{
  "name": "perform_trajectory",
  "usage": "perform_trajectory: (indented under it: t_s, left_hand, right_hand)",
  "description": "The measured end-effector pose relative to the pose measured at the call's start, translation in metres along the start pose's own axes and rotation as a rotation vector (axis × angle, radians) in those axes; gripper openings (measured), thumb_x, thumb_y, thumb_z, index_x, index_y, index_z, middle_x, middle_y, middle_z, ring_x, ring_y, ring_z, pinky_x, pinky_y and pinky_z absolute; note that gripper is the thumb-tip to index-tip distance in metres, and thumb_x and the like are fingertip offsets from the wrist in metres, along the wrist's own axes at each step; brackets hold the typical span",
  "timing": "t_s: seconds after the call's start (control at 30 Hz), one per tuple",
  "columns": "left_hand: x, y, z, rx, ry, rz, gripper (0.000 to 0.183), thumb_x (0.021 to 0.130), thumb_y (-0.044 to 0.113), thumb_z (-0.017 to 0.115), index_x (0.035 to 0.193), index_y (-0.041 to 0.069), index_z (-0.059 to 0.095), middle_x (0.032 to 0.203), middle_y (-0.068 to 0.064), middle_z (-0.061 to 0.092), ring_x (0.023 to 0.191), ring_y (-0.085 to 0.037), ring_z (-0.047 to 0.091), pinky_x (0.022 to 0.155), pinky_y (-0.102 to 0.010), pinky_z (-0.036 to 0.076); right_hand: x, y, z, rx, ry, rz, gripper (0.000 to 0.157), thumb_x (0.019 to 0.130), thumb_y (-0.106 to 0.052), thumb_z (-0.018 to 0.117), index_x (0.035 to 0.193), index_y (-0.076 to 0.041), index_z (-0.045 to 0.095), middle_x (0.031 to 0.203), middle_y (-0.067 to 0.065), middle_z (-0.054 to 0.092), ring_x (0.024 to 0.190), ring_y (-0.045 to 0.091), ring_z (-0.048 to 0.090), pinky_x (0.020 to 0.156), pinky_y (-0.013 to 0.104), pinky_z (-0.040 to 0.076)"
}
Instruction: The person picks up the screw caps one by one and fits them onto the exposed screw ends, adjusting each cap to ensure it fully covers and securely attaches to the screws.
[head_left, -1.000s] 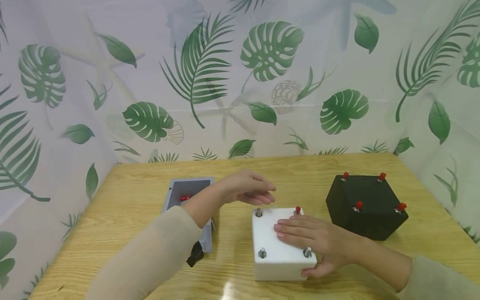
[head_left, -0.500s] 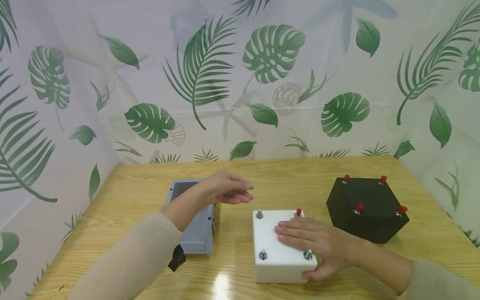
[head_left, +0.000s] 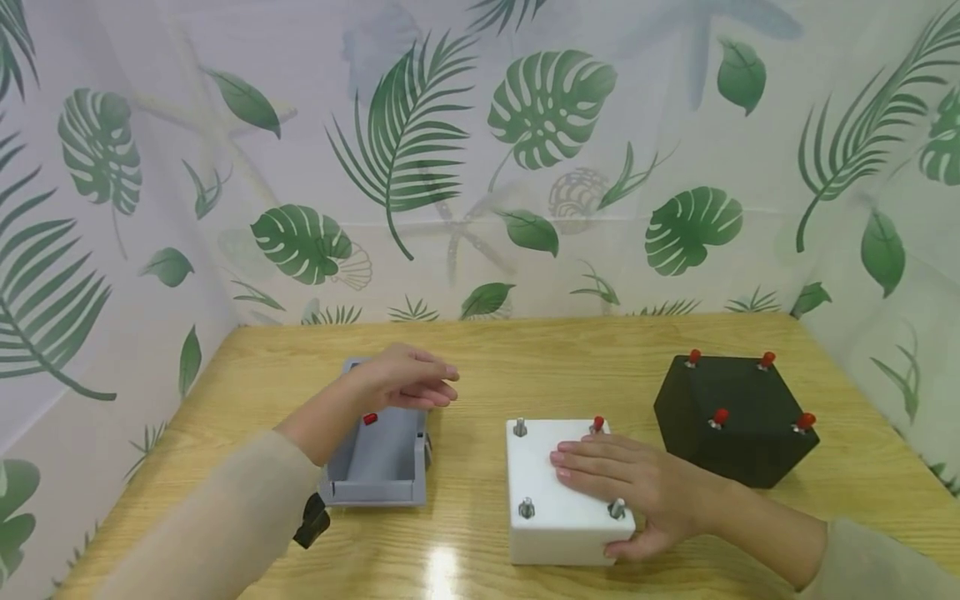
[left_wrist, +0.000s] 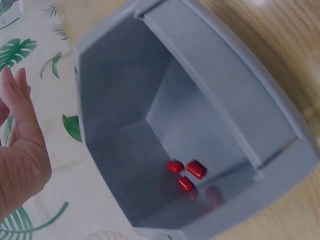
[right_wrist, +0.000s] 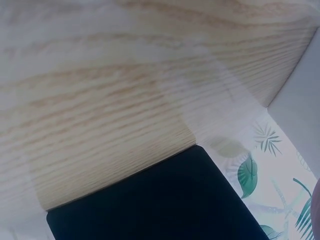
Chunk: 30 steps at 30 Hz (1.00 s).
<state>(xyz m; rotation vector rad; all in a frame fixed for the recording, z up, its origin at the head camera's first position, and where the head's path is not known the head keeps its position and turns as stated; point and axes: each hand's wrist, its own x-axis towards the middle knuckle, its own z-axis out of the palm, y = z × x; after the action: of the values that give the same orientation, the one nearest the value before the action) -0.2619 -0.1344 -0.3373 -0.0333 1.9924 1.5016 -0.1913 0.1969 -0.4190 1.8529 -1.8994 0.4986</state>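
Note:
My left hand (head_left: 416,379) hangs over the far part of a grey bin (head_left: 420,492), its fingers loosely extended and nothing visible in them. Several small red caps (left_wrist: 196,169) lie on the bin's floor in the left wrist view. Flat on a white block (head_left: 543,479) rests my right hand (head_left: 637,479), fingers straight across the top and thumb at the front right corner. Metal bolts (head_left: 527,507) stick up at the block's corners. The far right one wears a red cap (head_left: 597,424); the others show bare metal.
To the right stands a black block (head_left: 738,408) with a red-capped bolt at each top corner. A dark strap or cable piece (head_left: 311,522) shows under the left forearm. A leaf-print cloth (head_left: 450,167) hangs behind the wooden table (head_left: 480,350).
My left hand has moved left, from above the white block's far edge to over the grey bin. The right hand keeps its place on the white block.

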Motion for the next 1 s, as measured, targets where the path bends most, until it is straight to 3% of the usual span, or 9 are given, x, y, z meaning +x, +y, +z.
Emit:
perform_trajectory:
  t_s: [0.3, 0.47, 0.73, 1.0]
  left_hand:
    - [-0.004, -0.029, -0.033, 0.058, 0.010, 0.006, 0.030, 0.093, 0.013, 0.059, 0.116, -0.007, 0.060, 0.078, -0.001, 0.070, 0.064, -0.005, 0.066, 0.061, -0.018, 0.055]
    - [-0.006, -0.037, -0.042, 0.130, -0.006, 0.008, 0.032, 0.092, 0.010, 0.061, 0.119, -0.008, 0.060, 0.079, -0.004, 0.071, 0.068, -0.008, 0.067, 0.065, -0.023, 0.057]
    - [-0.003, -0.043, -0.041, 0.416, 0.087, 0.014, 0.022, 0.087, 0.006, 0.065, 0.104, -0.009, 0.066, 0.073, -0.008, 0.068, 0.061, -0.011, 0.065, 0.061, -0.029, 0.059]
    - [0.007, -0.049, -0.032, 0.716, 0.188, 0.008, 0.011, 0.085, 0.003, 0.067, 0.090, -0.007, 0.068, 0.065, -0.010, 0.065, 0.051, -0.012, 0.063, 0.052, -0.026, 0.057]
  right_hand:
    - [-0.001, 0.001, 0.003, -0.006, 0.026, -0.010, 0.074, 0.082, -0.048, 0.066, 0.128, 0.009, 0.051, 0.134, 0.023, 0.052, 0.124, 0.033, 0.049, 0.115, 0.034, 0.026]
    - [-0.001, 0.001, 0.004, -0.018, 0.045, -0.023, 0.073, 0.082, -0.048, 0.065, 0.126, 0.009, 0.052, 0.132, 0.024, 0.053, 0.123, 0.033, 0.050, 0.115, 0.034, 0.026]
    - [0.000, 0.001, 0.007, -0.033, 0.069, -0.038, 0.071, 0.084, -0.048, 0.063, 0.124, 0.009, 0.054, 0.129, 0.024, 0.055, 0.121, 0.033, 0.051, 0.115, 0.035, 0.027]
    - [-0.001, 0.000, 0.008, -0.039, 0.074, -0.038, 0.071, 0.082, -0.047, 0.064, 0.124, 0.009, 0.054, 0.129, 0.024, 0.055, 0.121, 0.033, 0.052, 0.115, 0.034, 0.028]
